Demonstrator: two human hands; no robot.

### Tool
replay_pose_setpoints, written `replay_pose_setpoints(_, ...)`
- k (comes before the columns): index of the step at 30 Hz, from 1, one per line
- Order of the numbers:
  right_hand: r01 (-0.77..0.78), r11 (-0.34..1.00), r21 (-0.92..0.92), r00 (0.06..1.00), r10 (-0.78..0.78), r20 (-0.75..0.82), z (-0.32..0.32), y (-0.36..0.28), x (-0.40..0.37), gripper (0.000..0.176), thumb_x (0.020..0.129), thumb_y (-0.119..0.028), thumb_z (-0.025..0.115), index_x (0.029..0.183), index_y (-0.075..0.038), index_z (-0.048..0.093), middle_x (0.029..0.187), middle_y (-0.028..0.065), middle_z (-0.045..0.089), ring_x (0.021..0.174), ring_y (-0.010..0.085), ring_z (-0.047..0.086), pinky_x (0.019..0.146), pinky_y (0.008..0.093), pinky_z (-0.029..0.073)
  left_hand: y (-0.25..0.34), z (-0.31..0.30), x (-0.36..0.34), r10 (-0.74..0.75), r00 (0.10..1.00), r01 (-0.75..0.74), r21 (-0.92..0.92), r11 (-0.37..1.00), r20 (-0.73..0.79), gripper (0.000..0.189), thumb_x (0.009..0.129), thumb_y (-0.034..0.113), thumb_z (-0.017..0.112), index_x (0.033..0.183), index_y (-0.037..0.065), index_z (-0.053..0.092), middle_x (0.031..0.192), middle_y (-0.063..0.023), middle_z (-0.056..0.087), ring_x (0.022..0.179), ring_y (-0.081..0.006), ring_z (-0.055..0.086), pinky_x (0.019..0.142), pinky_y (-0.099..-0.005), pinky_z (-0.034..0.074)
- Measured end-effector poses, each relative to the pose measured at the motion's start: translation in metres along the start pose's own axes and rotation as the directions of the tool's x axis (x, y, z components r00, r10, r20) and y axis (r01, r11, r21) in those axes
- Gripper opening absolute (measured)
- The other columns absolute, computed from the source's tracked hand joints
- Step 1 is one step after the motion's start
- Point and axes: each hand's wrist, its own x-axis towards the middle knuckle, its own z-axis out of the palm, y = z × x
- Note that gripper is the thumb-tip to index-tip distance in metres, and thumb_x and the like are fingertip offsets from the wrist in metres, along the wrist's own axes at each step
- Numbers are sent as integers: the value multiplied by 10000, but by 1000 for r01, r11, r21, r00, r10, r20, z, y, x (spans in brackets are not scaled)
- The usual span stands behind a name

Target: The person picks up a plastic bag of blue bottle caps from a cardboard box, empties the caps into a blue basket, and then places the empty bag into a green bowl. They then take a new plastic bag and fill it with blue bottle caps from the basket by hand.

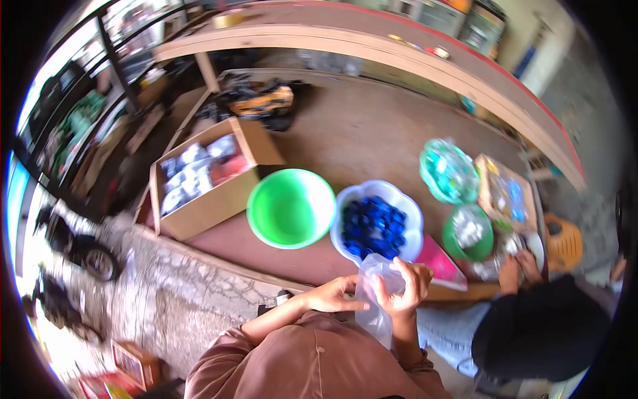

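A clear plastic bag (377,319) hangs upright in front of my chest, between my two hands. My right hand (407,290) grips the upper part of the bag, with its thumb across the near side and its fingers curled. At the bag's left edge is my left hand (330,295); its thumb and fingers are stretched apart towards the plastic, and the fingertips are partly hidden by it. Just beyond the bag stands a white scalloped basin (414,223) holding many dark blue shiny pieces (373,226). To its left is a bright green basin (292,207).
An open cardboard box (212,211) of wrapped items stands at the left. On the right are a teal bowl (442,179), a green bowl (483,247) and a carton tray (505,189). A co-worker (538,326) sits close by on my right, hands on the table. A pink item (442,265) lies between us.
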Motion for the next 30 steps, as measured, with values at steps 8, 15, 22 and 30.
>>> replay_pose_setpoints(8,-266,786,558,944,96,314,82,-44,38,193,801,15,520,984,15,583,811,105,602,726,199,567,680,295,440,38,-40,-129,372,545,172,534,828,-752,276,762,-26,480,1036,-20,516,930,-148,593,903,-240,578,801,-333,450)
replay_pose_setpoints(15,-562,117,819,826,126,550,115,-76,54,262,809,39,569,1060,-1,510,835,68,592,720,130,585,670,245,495,14,-31,-171,282,590,274,517,811,-756,439,782,124,628,1162,0,446,1116,-159,520,1037,-291,515,866,-369,410)
replay_pose_setpoints(22,-762,-86,642,627,148,765,126,-78,37,408,671,56,715,1007,-24,498,797,-1,540,696,88,558,634,212,473,33,-3,-163,613,144,305,624,719,-777,219,739,92,662,867,-14,519,679,-82,466,598,-173,475,550,-271,389)
replay_pose_setpoints(30,-843,100,528,533,25,846,132,-107,5,128,764,-39,678,827,-26,567,680,-35,515,636,26,490,558,181,388,34,1,-141,370,395,200,472,858,-841,429,758,229,708,1013,9,442,845,-74,468,718,-160,484,590,-272,420)
